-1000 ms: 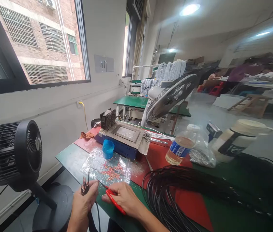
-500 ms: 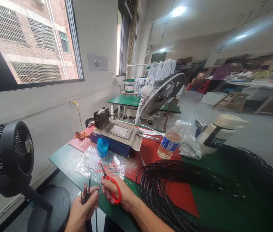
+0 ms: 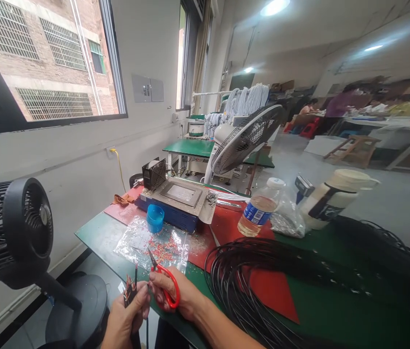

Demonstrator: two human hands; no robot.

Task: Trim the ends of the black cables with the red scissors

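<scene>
My left hand (image 3: 125, 317) is closed around a bundle of black cables (image 3: 129, 293) whose stripped, coloured wire ends stick up above my fist. My right hand (image 3: 170, 291) grips red-handled scissors (image 3: 165, 281), blades pointing up and away, right beside the wire ends. Both hands hover at the near edge of the green table (image 3: 96, 232). Just beyond them lies a clear plastic bag (image 3: 154, 247) strewn with small red and orange bits.
A large coil of black cable (image 3: 263, 286) lies on the right over a red mat (image 3: 274, 295). Behind stand a blue cup (image 3: 154, 218), a blue-based machine (image 3: 179, 198), a drink bottle (image 3: 258, 213) and a white jug (image 3: 332, 198). A black fan (image 3: 12, 228) stands at left.
My right hand turned the scissors from lying flat and pointing left to blades up, and brought them close to the wire ends. The camera view shifted slightly.
</scene>
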